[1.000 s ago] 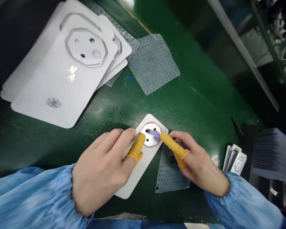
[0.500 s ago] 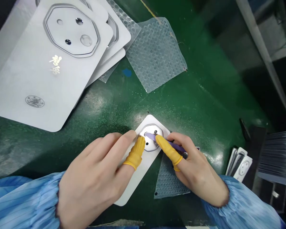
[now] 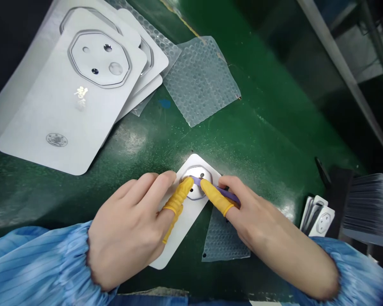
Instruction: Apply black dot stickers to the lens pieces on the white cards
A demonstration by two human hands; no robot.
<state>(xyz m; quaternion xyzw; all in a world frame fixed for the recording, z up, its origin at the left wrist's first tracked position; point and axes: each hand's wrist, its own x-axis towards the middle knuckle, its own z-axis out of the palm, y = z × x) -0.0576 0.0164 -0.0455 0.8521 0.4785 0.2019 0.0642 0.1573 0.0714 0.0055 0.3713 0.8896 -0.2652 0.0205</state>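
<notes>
A white rounded panel [image 3: 180, 217] with an octagonal inset lies tilted on the green surface. My left hand [image 3: 134, 221] rests over its left side, a thumb in a yellow finger cot at the inset's edge, fingers closed along the panel. My right hand [image 3: 242, 204] pinches a thin purple tool [image 3: 226, 194] under a yellow-covered thumb. The tool's tip reaches the upper left part of the inset, beside my left thumb. Two dark round spots show in the inset. A piece of bubble wrap [image 3: 225, 238] lies under my right hand.
Large white panels [image 3: 98, 114] are stacked at the upper left, next to bubble wrap [image 3: 202, 80]. Small panels [image 3: 322, 223] stand at the right, near a stack of thin grey sheets [image 3: 370, 208]. A dark object [image 3: 322, 171] lies at the right edge of the green surface [image 3: 258, 140].
My left thumb has moved up onto the inset, close to the tool's tip. My right hand and the purple tool have shifted slightly left. The whole view has shifted a little.
</notes>
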